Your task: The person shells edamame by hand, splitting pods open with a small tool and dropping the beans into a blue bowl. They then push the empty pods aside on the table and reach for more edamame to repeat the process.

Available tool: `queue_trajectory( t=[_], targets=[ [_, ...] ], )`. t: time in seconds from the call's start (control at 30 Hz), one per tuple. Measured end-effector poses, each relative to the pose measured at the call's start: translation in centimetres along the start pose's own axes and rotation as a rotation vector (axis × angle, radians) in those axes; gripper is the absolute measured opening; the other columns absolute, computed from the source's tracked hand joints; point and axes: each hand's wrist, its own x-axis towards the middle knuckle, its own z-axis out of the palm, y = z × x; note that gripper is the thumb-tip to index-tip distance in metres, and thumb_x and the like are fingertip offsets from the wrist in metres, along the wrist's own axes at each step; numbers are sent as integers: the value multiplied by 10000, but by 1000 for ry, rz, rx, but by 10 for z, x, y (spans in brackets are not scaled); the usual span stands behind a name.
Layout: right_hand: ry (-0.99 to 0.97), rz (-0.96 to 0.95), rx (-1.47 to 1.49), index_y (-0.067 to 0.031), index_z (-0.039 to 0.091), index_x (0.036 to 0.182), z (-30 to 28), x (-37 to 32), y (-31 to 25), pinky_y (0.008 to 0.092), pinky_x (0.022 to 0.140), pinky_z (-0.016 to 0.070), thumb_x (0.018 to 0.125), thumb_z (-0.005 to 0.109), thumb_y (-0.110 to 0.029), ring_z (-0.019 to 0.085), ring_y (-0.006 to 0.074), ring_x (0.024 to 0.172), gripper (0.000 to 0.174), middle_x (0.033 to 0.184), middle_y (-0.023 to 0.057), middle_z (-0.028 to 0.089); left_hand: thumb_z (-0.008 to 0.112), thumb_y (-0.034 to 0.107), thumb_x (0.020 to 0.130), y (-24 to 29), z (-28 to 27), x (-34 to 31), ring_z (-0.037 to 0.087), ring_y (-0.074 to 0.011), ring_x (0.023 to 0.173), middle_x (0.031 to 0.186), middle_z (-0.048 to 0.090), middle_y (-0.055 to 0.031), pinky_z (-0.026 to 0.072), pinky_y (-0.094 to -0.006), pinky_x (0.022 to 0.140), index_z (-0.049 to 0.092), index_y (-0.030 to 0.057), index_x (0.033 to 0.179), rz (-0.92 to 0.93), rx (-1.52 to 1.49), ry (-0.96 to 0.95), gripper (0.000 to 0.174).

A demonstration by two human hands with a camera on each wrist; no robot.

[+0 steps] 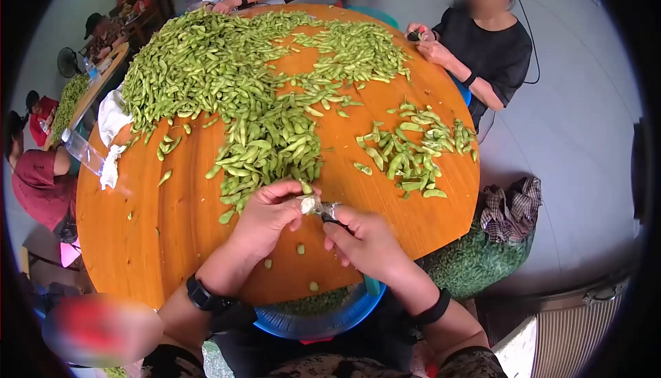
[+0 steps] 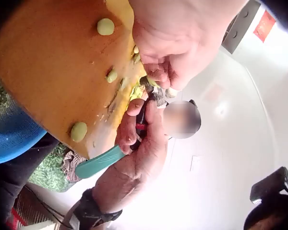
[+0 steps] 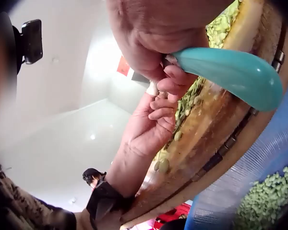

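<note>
My left hand point(image 1: 265, 214) pinches a green soybean pod point(image 1: 306, 187) just above the table's near edge; white wrapping covers its thumb tip. Close against it, my right hand point(image 1: 368, 240) grips a tool with a smooth teal handle point(image 3: 230, 72) that sticks out behind the palm. In the left wrist view, a black part with a red band point(image 2: 141, 127) shows between the right fingers; the tool's working end is mostly hidden. Silvery wrapping shows around the right fingertips. A few shelled beans point(image 2: 105, 27) lie on the wood below the hands.
A large heap of pods point(image 1: 200, 68) covers the round wooden table point(image 1: 186, 240), with a smaller pile point(image 1: 406, 147) at right. Below the edge sits a blue basket point(image 1: 317, 323) with shelled beans. A plastic bottle point(image 1: 82, 151) lies at left. Another person point(image 1: 489, 54) sits across at right.
</note>
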Motion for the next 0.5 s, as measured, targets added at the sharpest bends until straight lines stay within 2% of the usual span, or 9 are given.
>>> queue_trajectory(
  t=[0.07,0.1,0.17,0.2,0.3,0.33,0.43,0.5],
  targets=[
    [48,-6,39,-26,578,1074,-2,-1,-1,225,463,426,930,505,-88,509,61,506,174,688,12,566,613,7,870,2,6,-2,570,-78,612,962,653,-49,454,-196,539,624,38,1081,64,137,85,214],
    [73,-8,59,-16,576,1070,-3,-2,-1,227,464,429,933,500,-85,509,59,509,171,694,13,566,613,7,870,1,6,-3,570,-78,612,962,653,-49,454,-196,539,624,38,1081,64,137,85,214],
    [68,8,69,-11,576,1074,-4,-1,-5,224,465,431,937,499,-87,513,59,510,174,701,15,571,601,8,880,-3,6,-4,589,-90,654,953,647,-35,476,-206,580,595,31,1175,240,605,34,296],
    [62,23,78,-7,575,1078,-5,-1,-6,222,466,433,941,497,-89,516,59,512,178,709,16,575,601,8,880,-3,7,-5,589,-90,654,953,647,-35,476,-206,580,595,31,1175,240,603,29,296],
    [2,66,92,-10,575,1088,-2,1,-7,215,471,439,946,498,-86,520,58,513,178,724,17,582,587,-28,819,6,12,-10,606,-221,748,906,633,-114,504,-289,666,509,33,1300,472,1135,-86,491],
    [2,66,91,-10,575,1088,-2,1,-8,215,471,439,946,498,-86,520,58,513,178,724,17,582,603,-29,785,6,16,-12,612,-313,789,918,627,-159,508,-341,722,505,28,1302,441,1130,-68,529],
    [-17,71,102,-10,576,1082,1,1,-7,211,472,440,949,499,-82,520,61,512,170,730,18,582,608,-15,793,-2,12,-10,630,-331,839,981,636,-183,513,-376,740,507,22,1290,528,1136,-73,508],
    [-5,42,138,-27,573,918,2,1,-3,194,408,384,961,494,-111,523,49,500,122,739,8,595,606,-13,796,1,15,-13,632,-339,856,1000,633,-193,514,-385,745,512,18,1280,514,1139,-68,494]
  ],
)
